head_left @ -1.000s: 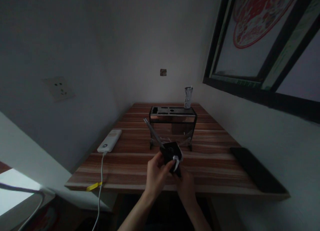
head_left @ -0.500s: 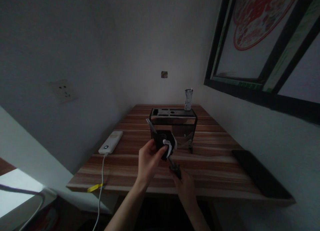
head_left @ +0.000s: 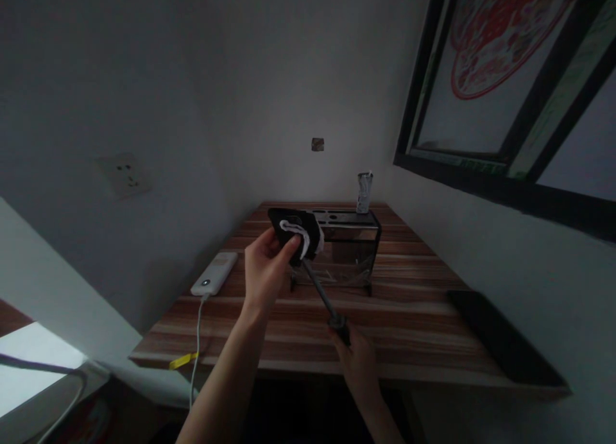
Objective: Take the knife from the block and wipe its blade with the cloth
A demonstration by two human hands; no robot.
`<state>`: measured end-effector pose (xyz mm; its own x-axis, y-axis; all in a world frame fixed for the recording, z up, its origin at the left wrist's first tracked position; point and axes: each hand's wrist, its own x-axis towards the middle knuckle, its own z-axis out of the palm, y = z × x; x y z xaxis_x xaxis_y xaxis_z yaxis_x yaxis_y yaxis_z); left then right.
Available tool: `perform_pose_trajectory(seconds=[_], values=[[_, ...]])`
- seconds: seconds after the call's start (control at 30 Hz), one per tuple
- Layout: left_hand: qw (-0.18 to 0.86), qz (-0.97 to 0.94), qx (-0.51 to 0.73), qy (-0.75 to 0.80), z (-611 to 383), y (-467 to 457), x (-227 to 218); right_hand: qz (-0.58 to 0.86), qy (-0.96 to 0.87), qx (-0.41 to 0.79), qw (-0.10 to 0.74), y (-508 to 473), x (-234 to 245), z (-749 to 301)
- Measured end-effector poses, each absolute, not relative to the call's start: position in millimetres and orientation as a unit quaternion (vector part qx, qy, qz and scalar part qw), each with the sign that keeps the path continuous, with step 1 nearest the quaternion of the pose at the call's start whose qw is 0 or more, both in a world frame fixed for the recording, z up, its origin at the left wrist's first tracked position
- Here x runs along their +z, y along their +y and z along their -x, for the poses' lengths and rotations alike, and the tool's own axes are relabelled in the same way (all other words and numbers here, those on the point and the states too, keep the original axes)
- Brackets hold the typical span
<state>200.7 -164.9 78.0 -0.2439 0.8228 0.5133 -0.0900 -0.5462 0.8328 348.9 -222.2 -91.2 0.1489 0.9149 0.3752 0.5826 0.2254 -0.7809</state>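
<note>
My left hand [head_left: 264,264] pinches a dark folded piece of cloth-like material [head_left: 312,229] with a curved white mark on it, thumb on the front. A slim metal rod with a black handle, like a screwdriver [head_left: 320,290], runs from below up to this piece. Its tip is hidden behind or inside the dark piece. My right hand [head_left: 359,360] is closed around the handle, low over the table's front part. Behind the held things stands a metal-and-black rack with clear sides [head_left: 353,222], partly covered by the dark piece.
The striped wooden table [head_left: 409,328] carries a white power bank [head_left: 215,274] with a white cable [head_left: 197,332] and yellow tag [head_left: 183,360] at left. A black flat slab [head_left: 505,338] lies at right. A crumpled silvery packet [head_left: 364,192] stands by the rack's top.
My left hand and the dark piece have moved up and left along the rod, baring its shaft. The end that stuck out beyond the piece no longer shows. My right hand stays nearly still.
</note>
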Motion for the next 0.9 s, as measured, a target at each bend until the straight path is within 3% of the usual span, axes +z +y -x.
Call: perform_pose_trajectory(seconds=[0.43,0.9], values=[[0.342,-0.560,0.672,0.344,-216,-174,77,0.605,-0.620,0.159,0.475,-220,-99,-351],[0.427,-0.596,0.553,0.395,-239,-196,13,0.588,-0.589,0.208,0.513,-222,-95,-353]])
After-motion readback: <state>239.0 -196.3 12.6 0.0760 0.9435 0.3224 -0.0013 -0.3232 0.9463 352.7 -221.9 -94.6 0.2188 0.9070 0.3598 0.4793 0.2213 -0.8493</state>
